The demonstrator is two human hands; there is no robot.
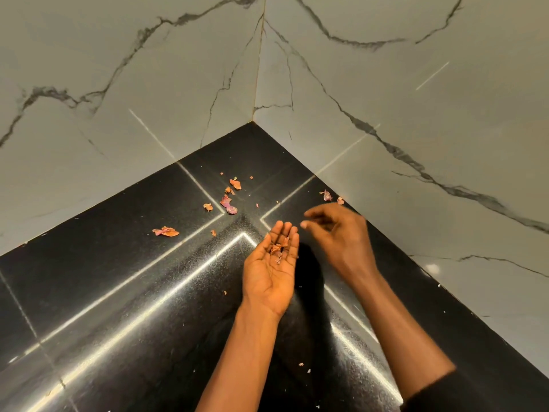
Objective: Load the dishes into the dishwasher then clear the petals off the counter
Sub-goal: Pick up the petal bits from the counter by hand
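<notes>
Nearest me, below the person's forearms, a couple of pale crumbs (pixel 301 364) lie on the black counter (pixel 118 292), and another speck (pixel 225 292) sits just left of the left wrist. These are easy to miss, and I reckon they want a last sweep.

The left hand (pixel 271 272) is turned palm up with its fingers straight and together. It serves as a tray, with a few collected scraps (pixel 279 248) resting at the base of the fingers. Just right of its fingertips hovers the right hand (pixel 338 233), fingers bent and blurred. I cannot tell whether it pinches a scrap or holds nothing.

Beyond the left fingertips lies the main cluster (pixel 228 203) of pink-orange petals, with a larger petal (pixel 166 232) off to the left. Past the right hand, two petals (pixel 327 195) sit against the foot of the marble wall (pixel 416 114).

The job in hand looks like picking and dropping. To do it well, I'd keep the palm level and slightly cupped and carry it close to each patch. The dry flakes look brittle, so I'd pinch them lightly, and drag the wall pair clear before lifting.
</notes>
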